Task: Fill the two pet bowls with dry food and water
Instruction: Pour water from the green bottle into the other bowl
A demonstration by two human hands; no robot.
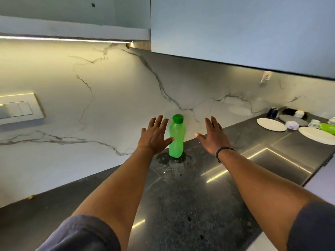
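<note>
Both arms reach out: left hand (156, 135) and right hand (213, 136) flank the upright green bottle (175, 137) (cap on), fingers spread, grips released.

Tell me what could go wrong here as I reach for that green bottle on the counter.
The green bottle stands upright in a wet patch on the dark counter, so it might slide or tip if nudged. The left hand is open right beside it and could knock it toward the wall. The right hand is also open, apart from it, so nothing steadies it yet.
</note>
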